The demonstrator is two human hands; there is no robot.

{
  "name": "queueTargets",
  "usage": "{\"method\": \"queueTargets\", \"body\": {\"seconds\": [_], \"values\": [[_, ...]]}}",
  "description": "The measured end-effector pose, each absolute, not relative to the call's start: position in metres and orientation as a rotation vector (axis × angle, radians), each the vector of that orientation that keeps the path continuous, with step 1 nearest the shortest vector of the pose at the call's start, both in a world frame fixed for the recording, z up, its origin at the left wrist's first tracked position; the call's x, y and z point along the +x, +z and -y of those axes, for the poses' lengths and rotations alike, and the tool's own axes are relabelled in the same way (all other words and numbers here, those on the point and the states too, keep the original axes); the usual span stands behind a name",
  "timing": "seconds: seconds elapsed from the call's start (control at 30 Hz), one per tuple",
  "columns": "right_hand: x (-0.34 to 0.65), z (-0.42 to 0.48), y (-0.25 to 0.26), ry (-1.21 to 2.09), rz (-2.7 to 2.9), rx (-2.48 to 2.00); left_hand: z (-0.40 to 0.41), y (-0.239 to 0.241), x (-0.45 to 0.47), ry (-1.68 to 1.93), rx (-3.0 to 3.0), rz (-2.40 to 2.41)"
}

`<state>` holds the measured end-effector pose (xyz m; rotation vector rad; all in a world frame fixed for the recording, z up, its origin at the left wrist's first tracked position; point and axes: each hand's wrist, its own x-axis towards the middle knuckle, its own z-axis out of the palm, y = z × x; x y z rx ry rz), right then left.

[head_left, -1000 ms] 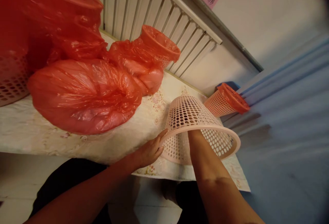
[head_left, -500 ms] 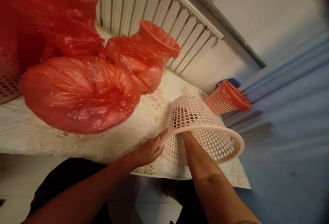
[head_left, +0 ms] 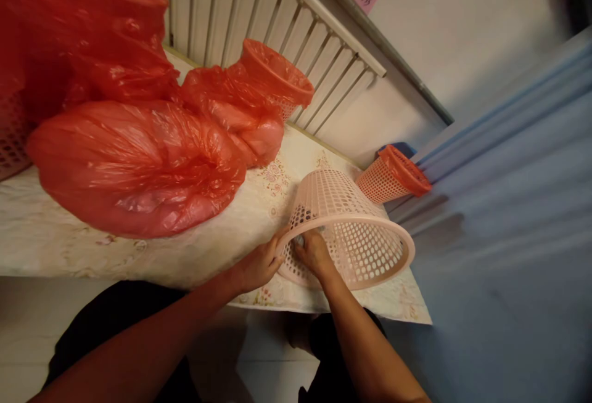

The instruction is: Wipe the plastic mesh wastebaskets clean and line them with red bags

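A pink perforated plastic basket [head_left: 351, 218] lies on its side on the table, its mouth turned toward me. My left hand [head_left: 256, 264] is closed on the left part of its rim from outside. My right hand [head_left: 314, 252] sits at the mouth just inside the rim, fingers curled around something small that I cannot make out.
The table carries a pale floral cloth [head_left: 139, 249]. Large crumpled red plastic bags [head_left: 134, 162] fill its left half. A basket lined with a red bag [head_left: 275, 79] stands at the back by a white radiator [head_left: 277, 15]. Another lined basket [head_left: 393, 175] lies at the right, beside blue fabric [head_left: 509, 206].
My right arm, which reached deep into the basket, has drawn back until the hand shows at the rim. The left hand stays on the rim.
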<state>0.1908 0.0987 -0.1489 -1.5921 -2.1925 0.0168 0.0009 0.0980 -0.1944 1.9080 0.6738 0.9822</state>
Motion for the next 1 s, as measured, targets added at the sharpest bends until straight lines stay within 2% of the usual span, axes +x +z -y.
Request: {"method": "queueTargets", "body": {"seconds": [0.13, 0.33, 0.5, 0.77, 1.0], "values": [[0.191, -0.049, -0.152, 0.102, 2.359, -1.656, -0.097, -0.193, 0.0, 0.997, 1.85, -0.653], [0.174, -0.017, -0.153, 0.307, 2.0, -1.56, -0.099, -0.192, 0.005, 1.041, 1.599, -0.66], [0.157, -0.012, -0.157, 0.152, 2.053, -1.56, -0.105, -0.195, 0.007, 0.954, 1.537, -0.735], [0.168, -0.004, -0.189, -0.19, 2.068, -1.802, -0.102, -0.194, 0.009, 0.9, 1.431, -0.635], [0.165, -0.005, -0.197, -0.304, 2.035, -1.817, -0.104, -0.196, 0.011, 0.775, 1.29, -0.501]]}}
